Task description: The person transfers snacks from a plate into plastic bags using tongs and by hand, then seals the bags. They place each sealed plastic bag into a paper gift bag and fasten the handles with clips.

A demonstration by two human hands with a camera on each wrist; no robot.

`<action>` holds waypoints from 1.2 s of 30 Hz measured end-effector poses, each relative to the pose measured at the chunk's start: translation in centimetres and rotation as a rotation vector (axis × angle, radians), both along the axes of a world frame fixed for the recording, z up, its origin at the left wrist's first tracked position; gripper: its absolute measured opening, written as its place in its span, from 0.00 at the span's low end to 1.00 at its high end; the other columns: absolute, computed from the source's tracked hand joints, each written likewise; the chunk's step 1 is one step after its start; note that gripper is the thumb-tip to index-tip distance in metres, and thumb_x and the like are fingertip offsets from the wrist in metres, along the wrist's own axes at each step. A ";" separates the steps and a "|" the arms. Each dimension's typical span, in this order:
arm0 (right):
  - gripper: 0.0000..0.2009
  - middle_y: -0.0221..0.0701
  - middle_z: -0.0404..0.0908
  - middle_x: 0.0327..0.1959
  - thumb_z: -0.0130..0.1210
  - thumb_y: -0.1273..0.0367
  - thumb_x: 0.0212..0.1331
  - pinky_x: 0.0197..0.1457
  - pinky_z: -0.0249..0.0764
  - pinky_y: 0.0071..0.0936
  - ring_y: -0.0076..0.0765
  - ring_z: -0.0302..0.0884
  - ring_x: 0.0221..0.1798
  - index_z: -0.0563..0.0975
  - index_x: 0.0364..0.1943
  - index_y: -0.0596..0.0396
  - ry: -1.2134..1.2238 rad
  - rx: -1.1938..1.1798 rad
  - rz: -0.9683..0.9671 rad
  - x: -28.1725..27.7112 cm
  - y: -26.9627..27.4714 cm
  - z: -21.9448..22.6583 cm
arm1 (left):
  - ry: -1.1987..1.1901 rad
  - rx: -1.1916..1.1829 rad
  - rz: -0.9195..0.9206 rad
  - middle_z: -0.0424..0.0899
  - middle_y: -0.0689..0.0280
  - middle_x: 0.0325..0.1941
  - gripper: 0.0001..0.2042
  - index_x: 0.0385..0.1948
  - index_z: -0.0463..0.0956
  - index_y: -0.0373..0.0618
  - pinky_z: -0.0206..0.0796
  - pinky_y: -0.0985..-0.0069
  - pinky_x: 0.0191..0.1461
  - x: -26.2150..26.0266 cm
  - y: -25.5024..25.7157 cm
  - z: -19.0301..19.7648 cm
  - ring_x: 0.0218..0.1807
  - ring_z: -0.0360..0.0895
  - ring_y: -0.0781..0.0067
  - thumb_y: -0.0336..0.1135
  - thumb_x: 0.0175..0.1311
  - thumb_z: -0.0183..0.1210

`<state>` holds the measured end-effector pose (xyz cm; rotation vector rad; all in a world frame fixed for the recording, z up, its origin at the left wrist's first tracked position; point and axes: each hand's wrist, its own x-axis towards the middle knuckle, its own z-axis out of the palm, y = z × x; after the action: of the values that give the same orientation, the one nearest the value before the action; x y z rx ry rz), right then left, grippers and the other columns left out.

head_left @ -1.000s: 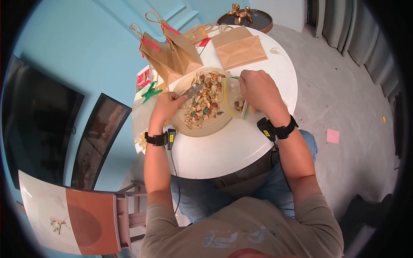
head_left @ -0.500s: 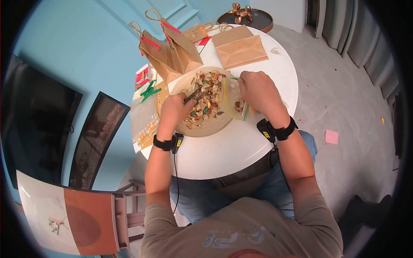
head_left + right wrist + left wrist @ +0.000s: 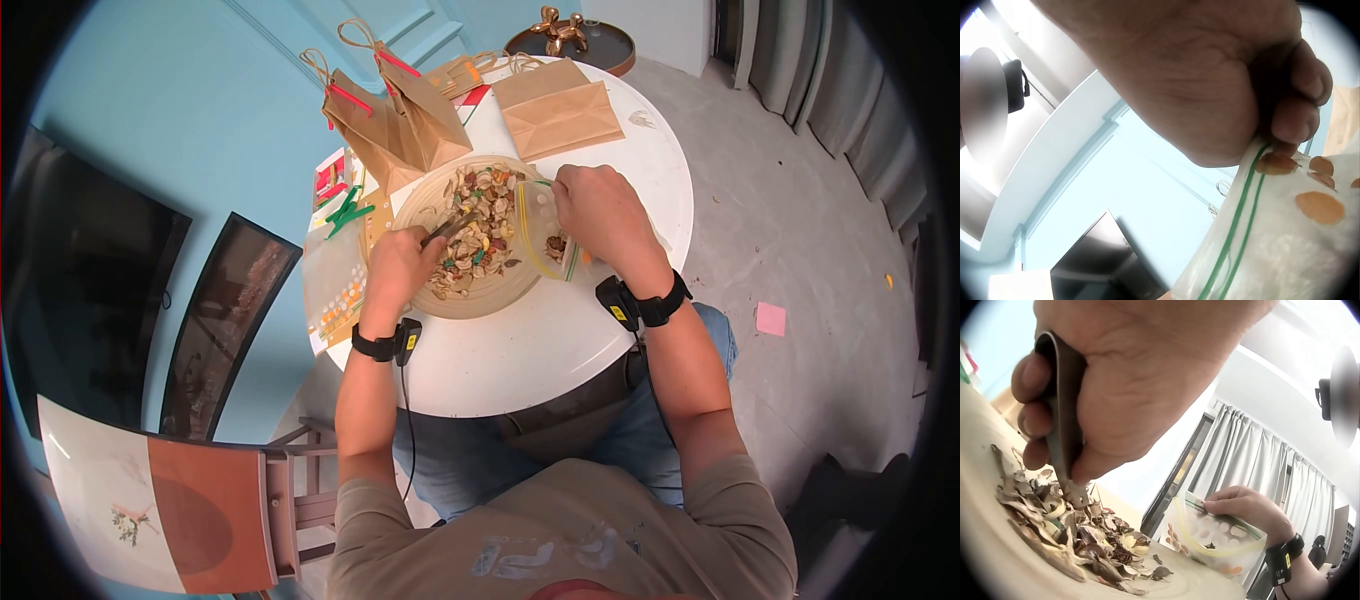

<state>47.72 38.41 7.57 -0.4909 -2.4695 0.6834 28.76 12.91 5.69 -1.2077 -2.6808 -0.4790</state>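
Observation:
Metal tongs [image 3: 452,228] are gripped by my left hand [image 3: 398,268] at the left side of a round, shallow woven-looking tray [image 3: 468,312]. In the left wrist view the fingers and thumb close round the bent top of the tongs, whose tips reach into a heap of potpourri [image 3: 1079,531], dried petals and leaves in brown, yellow and green. My right hand [image 3: 606,212] pinches the rim of a clear zip bag [image 3: 541,228] with orange dots and a green seal line. The bag leans over the tray's right edge, its mouth facing the heap, with some dried pieces inside.
Two standing paper bags [image 3: 395,130] and a flat-lying paper bag [image 3: 558,110] are behind the tray on the round white table [image 3: 500,365]. Left of it lie green scissors-like pieces [image 3: 348,212] and more dotted clear bags [image 3: 335,275].
My left hand has moved slightly right and toward the tray's middle, and the tongs now point down into the potpourri. The right hand and zip bag have stayed nearly still.

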 end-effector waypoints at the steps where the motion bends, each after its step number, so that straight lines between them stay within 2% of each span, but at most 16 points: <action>1: 0.10 0.57 0.87 0.30 0.58 0.73 0.66 0.47 0.85 0.54 0.64 0.90 0.35 0.88 0.31 0.64 -0.007 0.004 0.000 0.0 0.0 0.0 | -0.046 0.020 0.015 0.86 0.40 0.27 0.17 0.31 0.90 0.34 0.79 0.49 0.42 0.3 -0.2 0.4 0.35 0.87 0.34 0.43 0.71 0.73; 3: 0.10 0.57 0.87 0.30 0.59 0.73 0.66 0.47 0.85 0.54 0.64 0.90 0.35 0.88 0.31 0.64 -0.003 0.006 0.000 0.0 0.0 0.0 | -0.091 0.039 0.030 0.86 0.41 0.27 0.17 0.32 0.90 0.34 0.79 0.50 0.42 0.6 -0.8 1.1 0.34 0.87 0.34 0.43 0.71 0.73; 6: 0.10 0.57 0.87 0.30 0.59 0.73 0.66 0.47 0.85 0.54 0.64 0.90 0.35 0.88 0.31 0.65 0.005 0.002 0.003 0.1 -0.1 0.1 | -0.039 0.066 0.028 0.86 0.42 0.26 0.16 0.34 0.90 0.33 0.78 0.52 0.40 0.9 -1.7 2.2 0.32 0.87 0.36 0.42 0.71 0.73; 8: 0.10 0.57 0.87 0.30 0.59 0.73 0.66 0.47 0.85 0.54 0.64 0.90 0.35 0.88 0.31 0.65 0.009 -0.006 0.005 0.1 -0.2 0.2 | -0.023 0.101 0.021 0.85 0.48 0.24 0.14 0.38 0.90 0.33 0.71 0.64 0.32 1.6 -2.2 3.4 0.22 0.80 0.56 0.39 0.72 0.74; 12: 0.10 0.57 0.87 0.30 0.59 0.73 0.65 0.47 0.85 0.54 0.65 0.90 0.36 0.89 0.31 0.65 0.002 -0.014 0.013 0.1 -0.1 0.1 | -0.015 0.120 0.034 0.84 0.51 0.22 0.14 0.38 0.90 0.32 0.70 0.65 0.31 4.1 -2.4 6.2 0.22 0.77 0.62 0.39 0.72 0.74; 14: 0.10 0.57 0.88 0.30 0.59 0.73 0.65 0.47 0.85 0.54 0.65 0.90 0.36 0.89 0.31 0.65 -0.001 -0.013 0.015 0.1 -0.1 0.1 | -0.061 0.193 -0.019 0.83 0.53 0.21 0.14 0.37 0.90 0.32 0.69 0.66 0.31 5.6 -1.9 6.9 0.22 0.74 0.66 0.38 0.72 0.74; 18: 0.10 0.58 0.88 0.31 0.60 0.73 0.65 0.47 0.85 0.54 0.65 0.90 0.36 0.89 0.32 0.65 -0.002 -0.011 0.001 0.1 -0.1 0.1 | -0.061 0.196 -0.154 0.84 0.51 0.22 0.14 0.38 0.90 0.33 0.71 0.64 0.32 7.9 0.1 6.2 0.22 0.78 0.60 0.38 0.70 0.76; 20: 0.10 0.58 0.88 0.31 0.60 0.72 0.65 0.47 0.85 0.54 0.65 0.90 0.36 0.89 0.32 0.64 0.001 -0.018 -0.012 0.2 -0.2 0.2 | 0.063 0.170 -0.282 0.85 0.48 0.24 0.14 0.40 0.90 0.35 0.74 0.61 0.33 9.7 1.7 5.6 0.24 0.83 0.51 0.39 0.66 0.78; 21: 0.10 0.58 0.88 0.31 0.60 0.72 0.65 0.47 0.85 0.54 0.65 0.90 0.36 0.89 0.32 0.64 0.002 -0.030 -0.013 0.2 -0.1 0.3 | -0.003 0.079 -0.237 0.86 0.45 0.26 0.17 0.41 0.90 0.36 0.77 0.58 0.35 10.4 2.1 5.5 0.28 0.86 0.43 0.41 0.63 0.81; 23: 0.10 0.58 0.88 0.31 0.61 0.72 0.65 0.48 0.85 0.54 0.65 0.90 0.36 0.89 0.32 0.64 0.005 -0.042 -0.018 0.3 0.2 0.5 | -0.023 0.096 -0.231 0.86 0.47 0.25 0.17 0.40 0.90 0.35 0.77 0.59 0.35 10.2 2.1 5.6 0.28 0.86 0.46 0.41 0.63 0.80; 25: 0.11 0.58 0.88 0.31 0.61 0.71 0.66 0.48 0.85 0.54 0.65 0.91 0.37 0.89 0.32 0.64 -0.001 -0.034 -0.022 0.4 0.4 0.5 | -0.046 0.106 -0.231 0.87 0.48 0.25 0.17 0.39 0.90 0.35 0.77 0.61 0.35 9.3 1.8 5.8 0.27 0.87 0.49 0.42 0.64 0.79; 27: 0.11 0.58 0.88 0.32 0.60 0.71 0.67 0.48 0.85 0.54 0.65 0.90 0.37 0.89 0.32 0.65 -0.010 -0.036 -0.019 0.6 0.5 0.5 | -0.164 0.106 -0.008 0.85 0.48 0.22 0.20 0.37 0.89 0.33 0.77 0.58 0.35 6.3 1.6 6.3 0.26 0.86 0.48 0.47 0.68 0.76; 29: 0.11 0.58 0.88 0.32 0.60 0.71 0.67 0.49 0.85 0.54 0.65 0.90 0.37 0.89 0.32 0.65 -0.015 -0.032 -0.010 0.7 0.5 0.6 | -0.106 0.126 0.066 0.88 0.55 0.24 0.19 0.36 0.90 0.34 0.76 0.67 0.36 2.9 2.0 5.9 0.26 0.85 0.67 0.47 0.69 0.74; 33: 0.12 0.58 0.88 0.32 0.59 0.71 0.69 0.50 0.85 0.55 0.67 0.90 0.38 0.88 0.33 0.66 -0.016 -0.061 -0.047 1.1 0.7 1.0 | -0.123 0.149 0.036 0.88 0.54 0.25 0.22 0.36 0.89 0.32 0.77 0.67 0.38 -4.4 4.8 2.7 0.27 0.85 0.66 0.50 0.69 0.75; 35: 0.12 0.58 0.87 0.32 0.59 0.71 0.71 0.50 0.85 0.55 0.67 0.89 0.38 0.88 0.34 0.66 -0.027 -0.074 -0.060 1.2 0.9 1.1 | -0.254 0.143 0.017 0.89 0.51 0.26 0.25 0.35 0.90 0.32 0.79 0.63 0.41 -5.5 7.0 1.4 0.30 0.89 0.60 0.54 0.68 0.74; 36: 0.13 0.58 0.87 0.32 0.58 0.70 0.72 0.51 0.85 0.55 0.68 0.89 0.38 0.88 0.34 0.66 -0.007 -0.069 -0.070 1.2 1.0 1.0 | -0.255 0.147 0.017 0.89 0.51 0.26 0.25 0.35 0.90 0.32 0.79 0.63 0.41 -5.6 7.9 1.0 0.30 0.89 0.60 0.54 0.68 0.74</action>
<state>48.90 39.41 8.57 -0.6044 -2.4295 0.7411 23.15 20.80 6.64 -1.1518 -2.7982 -0.8649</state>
